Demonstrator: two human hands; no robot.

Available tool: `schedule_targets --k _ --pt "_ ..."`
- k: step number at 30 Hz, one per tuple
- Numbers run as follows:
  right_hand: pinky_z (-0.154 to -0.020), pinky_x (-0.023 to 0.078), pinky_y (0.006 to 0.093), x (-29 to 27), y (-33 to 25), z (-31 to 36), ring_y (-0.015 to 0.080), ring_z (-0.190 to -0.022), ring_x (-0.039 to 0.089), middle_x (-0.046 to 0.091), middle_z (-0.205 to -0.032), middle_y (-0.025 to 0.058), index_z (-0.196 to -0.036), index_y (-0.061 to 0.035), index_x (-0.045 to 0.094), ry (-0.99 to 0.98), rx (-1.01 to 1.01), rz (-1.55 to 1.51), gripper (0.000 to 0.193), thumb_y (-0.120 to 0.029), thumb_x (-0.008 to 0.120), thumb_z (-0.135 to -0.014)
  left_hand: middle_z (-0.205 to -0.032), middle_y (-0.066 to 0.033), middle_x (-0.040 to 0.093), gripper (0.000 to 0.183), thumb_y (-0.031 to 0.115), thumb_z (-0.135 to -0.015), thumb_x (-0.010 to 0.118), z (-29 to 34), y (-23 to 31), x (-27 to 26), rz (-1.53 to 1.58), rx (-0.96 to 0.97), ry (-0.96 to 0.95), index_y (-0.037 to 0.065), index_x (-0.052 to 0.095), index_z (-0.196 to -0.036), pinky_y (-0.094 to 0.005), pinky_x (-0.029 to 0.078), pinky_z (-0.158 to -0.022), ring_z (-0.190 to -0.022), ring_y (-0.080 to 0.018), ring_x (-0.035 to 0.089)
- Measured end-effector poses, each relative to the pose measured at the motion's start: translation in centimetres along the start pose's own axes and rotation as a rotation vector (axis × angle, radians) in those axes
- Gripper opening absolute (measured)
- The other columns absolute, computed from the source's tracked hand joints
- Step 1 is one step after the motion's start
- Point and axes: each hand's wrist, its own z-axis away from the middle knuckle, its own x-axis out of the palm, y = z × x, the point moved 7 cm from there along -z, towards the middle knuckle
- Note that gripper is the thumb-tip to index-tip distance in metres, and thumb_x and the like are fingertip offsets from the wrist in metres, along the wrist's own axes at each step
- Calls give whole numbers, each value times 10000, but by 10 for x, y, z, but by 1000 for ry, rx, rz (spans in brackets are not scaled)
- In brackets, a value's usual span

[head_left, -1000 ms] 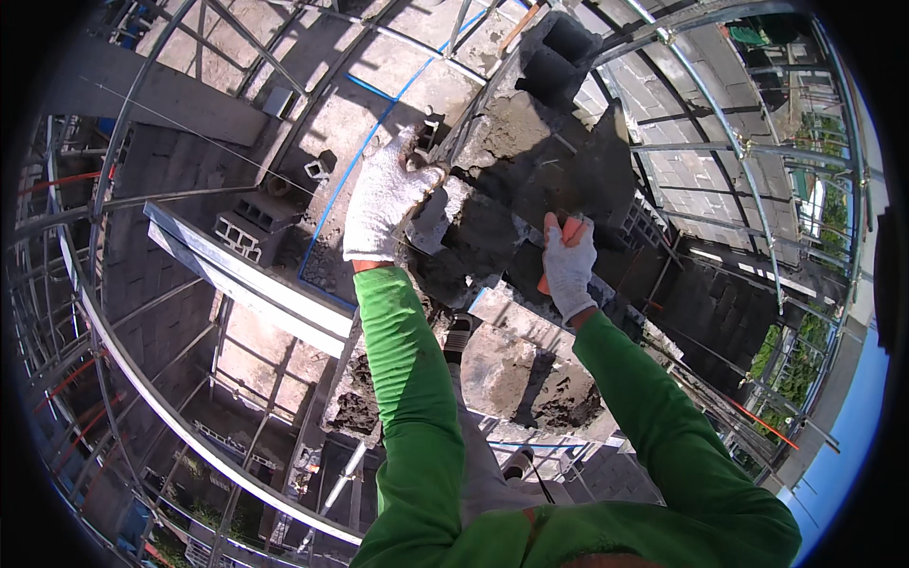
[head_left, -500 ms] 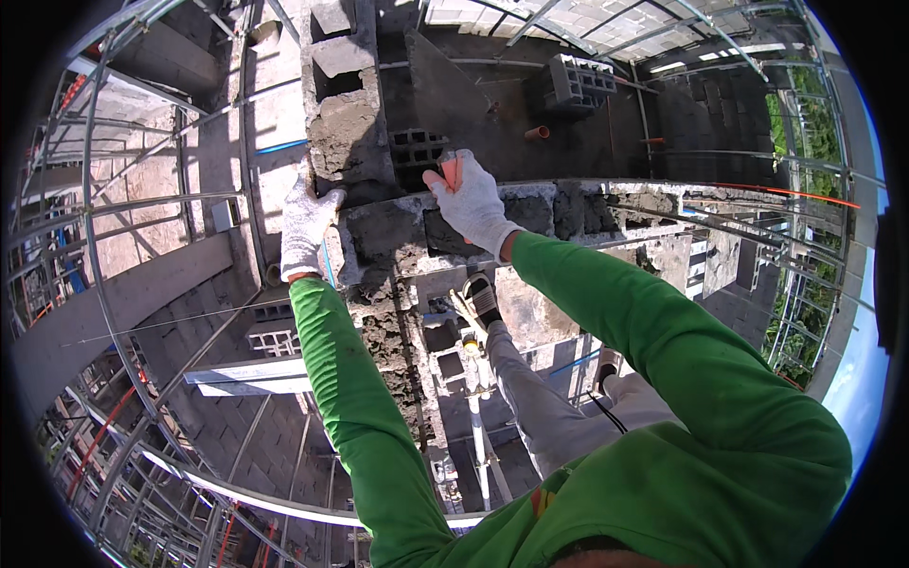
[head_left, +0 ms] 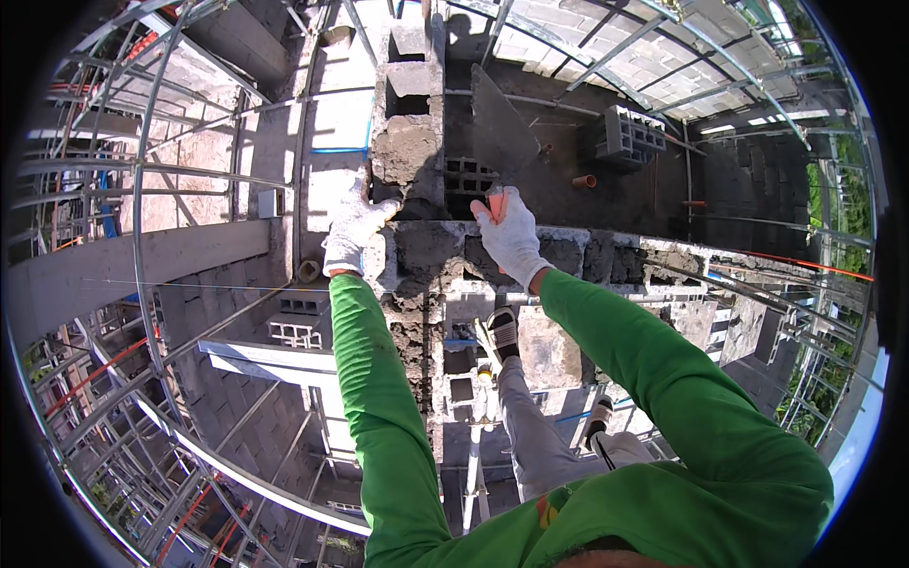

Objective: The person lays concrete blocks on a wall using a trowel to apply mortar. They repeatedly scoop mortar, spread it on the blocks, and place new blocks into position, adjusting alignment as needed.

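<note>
My left hand [head_left: 354, 230], in a white knit glove, rests against the outer edge of a concrete block wall [head_left: 381, 260] at its corner, thumb spread toward the mortar joint. In my right hand [head_left: 512, 239], also gloved, is the reddish handle of a masonry trowel [head_left: 502, 123]. Its broad grey blade points away from me, beyond the wall. Grey mortar [head_left: 407, 151] covers the block top ahead of my left hand, and more mortar [head_left: 414, 341] lies in rough lumps along the wall section nearer me. The fingertips of my left hand are partly hidden.
Metal scaffold tubes [head_left: 142, 189] surround the wall on the left. A hollow block [head_left: 632, 134] and an orange pipe end [head_left: 584, 181] lie in the shaded area beyond. My shoe [head_left: 504, 333] stands below, near the wall. A thin string [head_left: 189, 285] crosses at left.
The whole view has shifted, so wall and hands appear farther right and lower. Both hands keep nearly the same places against the wall, and the trowel stays in my right hand.
</note>
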Motion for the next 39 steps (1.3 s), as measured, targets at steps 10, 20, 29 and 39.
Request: schedule_targets --k 10,20,29,39 --pt "-734 555 383 -39 -17 8 263 -816 704 708 -920 138 -1203 5 560 -20 19 -260 405 -206 768 -928 -1294 -156 690 416 50 -1025 595 142 56 16 358 84 982 -29 583 -1434 -295 525 -943 -1107 -174 655" --pt "-654 528 404 -203 48 192 323 -674 676 675 -737 137 -945 -18 576 -484 26 12 380 -358 745 -954 -1194 -165 736 365 -31 -937 524 273 128 187 227 8 425 -33 688 -1263 -321 533 -978 -1129 -240 708" --pt "-690 503 466 -372 252 400 384 -765 667 676 -819 208 -919 -55 603 -24 603 -60 432 -482 641 -977 -1372 -226 644 489 1 -917 622 310 164 311 -67 161 -529 -78 578 -1398 -380 524 -1037 -1243 -315 646" --pt "-753 534 503 -283 467 543 435 -862 687 693 -878 216 -956 -51 617 564 1221 -371 286 -324 682 -901 -1287 -198 692 459 97 -970 676 309 116 462 -502 25 -1176 -77 590 -1386 -333 531 -972 -1114 -236 684"
